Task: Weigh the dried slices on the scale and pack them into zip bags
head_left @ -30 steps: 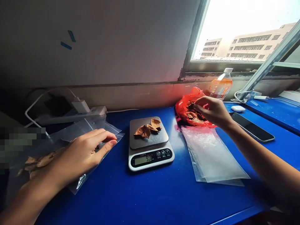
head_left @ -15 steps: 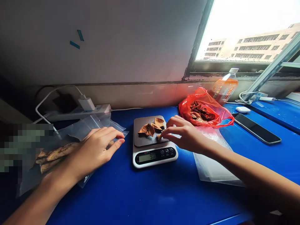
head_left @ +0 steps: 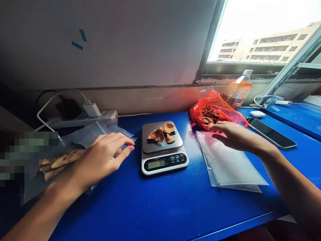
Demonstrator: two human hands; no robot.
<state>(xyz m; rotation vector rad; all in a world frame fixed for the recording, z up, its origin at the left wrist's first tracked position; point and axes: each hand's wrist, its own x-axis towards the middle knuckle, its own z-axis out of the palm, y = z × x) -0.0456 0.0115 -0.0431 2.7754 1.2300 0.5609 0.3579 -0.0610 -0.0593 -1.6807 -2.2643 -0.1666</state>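
Several dried brown slices (head_left: 155, 135) lie on the steel plate of a digital kitchen scale (head_left: 165, 163), whose display seems to read 9.0. My right hand (head_left: 232, 135) hovers over a stack of clear plastic bags (head_left: 233, 167), just in front of a red plastic bag (head_left: 195, 112) full of dried brown slices (head_left: 212, 114). Its fingers are stretched out, with nothing visible in them. To the left of the scale, my left hand (head_left: 106, 155) rests at a clear zip bag (head_left: 92, 132) of longer dried slices (head_left: 62, 163). Thumb and fingers there are apart and loosely curved; the palm is hidden.
Behind the red bag stands an orange drink bottle (head_left: 239, 89). A phone (head_left: 272, 133) and a white earbud case (head_left: 257, 114) lie at the right. A power strip (head_left: 109, 115) with a white charger (head_left: 91, 109) runs along the wall at the left. The blue table (head_left: 140, 204) has its front edge at lower right.
My right hand has let go of a dried slice on the scale and moved right toward the red bag, its fingers straightening. My left hand has hardly moved. The display looks the same.
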